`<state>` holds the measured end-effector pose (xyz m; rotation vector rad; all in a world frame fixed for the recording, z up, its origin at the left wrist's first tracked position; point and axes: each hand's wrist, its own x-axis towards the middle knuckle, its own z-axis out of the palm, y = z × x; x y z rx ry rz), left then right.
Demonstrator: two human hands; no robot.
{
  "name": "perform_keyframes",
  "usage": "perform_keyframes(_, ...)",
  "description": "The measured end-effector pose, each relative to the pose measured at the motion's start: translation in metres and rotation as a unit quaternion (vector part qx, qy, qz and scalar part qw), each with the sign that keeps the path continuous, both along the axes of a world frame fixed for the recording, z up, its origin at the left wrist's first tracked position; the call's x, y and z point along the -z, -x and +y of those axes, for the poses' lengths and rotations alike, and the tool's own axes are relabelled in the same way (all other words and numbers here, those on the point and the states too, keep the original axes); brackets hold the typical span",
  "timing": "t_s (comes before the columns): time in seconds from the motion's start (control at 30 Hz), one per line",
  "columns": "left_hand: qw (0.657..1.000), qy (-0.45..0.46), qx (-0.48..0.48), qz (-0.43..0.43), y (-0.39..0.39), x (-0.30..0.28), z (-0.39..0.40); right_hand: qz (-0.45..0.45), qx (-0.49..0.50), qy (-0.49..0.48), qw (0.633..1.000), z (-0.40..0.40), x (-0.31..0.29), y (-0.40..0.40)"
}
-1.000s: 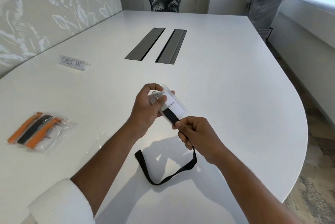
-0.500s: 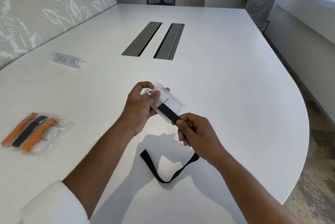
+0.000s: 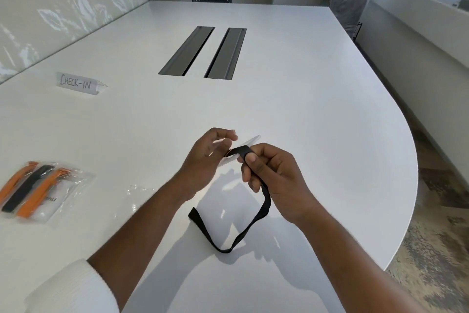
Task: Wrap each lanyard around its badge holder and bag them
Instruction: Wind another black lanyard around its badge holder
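While your left hand (image 3: 206, 158) holds the clear badge holder (image 3: 243, 146) above the white surface (image 3: 304, 109), its fingers (image 3: 223, 135) are blurred and look loosely curled around the near end rather than pressed flat, so I cannot tell how firmly they grip. Your right hand (image 3: 269, 175) has the black lanyard (image 3: 256, 221) pinched between thumb and forefinger, with the strap looped over the forefinger right beside the holder's edge. The rest of the strap hangs down and its free loop trails on the surface below your wrists.

The main risk, as I judge it, is slack. If your left grip is as light as it looks, the holder can twist or slip while you pull the strap across, and the turn will land crooked or slide off the narrow end. The strap could also catch on your own forefinger and drag the wrap open when you draw the finger out. The trailing loop may twist as it lifts, leaving a lumpy bundle that fights the bag.

A filled bag (image 3: 38, 191) with orange and black lanyards lies well apart at your left, and what looks like an empty clear bag (image 3: 139, 191) sits nearer; it is hard to make out against the surface, so reaching for it blind could knock it away.
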<state>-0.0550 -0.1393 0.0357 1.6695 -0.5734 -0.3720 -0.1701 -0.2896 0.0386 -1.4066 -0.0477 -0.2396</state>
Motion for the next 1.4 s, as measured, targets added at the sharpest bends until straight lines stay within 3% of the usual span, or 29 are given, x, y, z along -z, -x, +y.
perform_keyframes(0.07,0.991,0.021,0.046,-0.124,0.011,-0.001,-0.002,-0.002,-0.011,-0.026,1.000,-0.001,-0.003,-0.001)
perform_keyframes(0.1,0.988,0.043,0.066,-0.134,0.018,-0.003,-0.003,-0.005,-0.016,-0.038,0.999,0.000,-0.004,-0.002)
perform_keyframes(0.23,0.981,0.122,0.148,-0.021,0.035,-0.010,-0.002,-0.019,-0.032,-0.056,0.998,0.007,-0.011,-0.006)
perform_keyframes(0.33,0.976,0.146,0.162,0.010,0.035,-0.014,-0.003,-0.020,-0.020,-0.028,0.999,0.014,-0.014,-0.008)
perform_keyframes(0.6,0.930,0.308,0.049,0.195,0.014,-0.023,-0.002,0.093,-0.013,0.001,0.996,0.028,-0.005,-0.006)
perform_keyframes(0.8,0.920,0.323,-0.010,0.219,0.014,-0.032,-0.005,0.143,0.038,0.043,0.988,0.035,-0.004,-0.006)
perform_keyframes(1.2,0.912,0.349,-0.018,0.217,0.017,-0.036,-0.004,0.188,0.091,0.121,0.970,0.035,-0.014,-0.003)
perform_keyframes(1.4,0.882,0.391,-0.005,0.264,0.015,-0.034,-0.003,0.182,0.082,0.137,0.970,0.035,-0.013,-0.001)
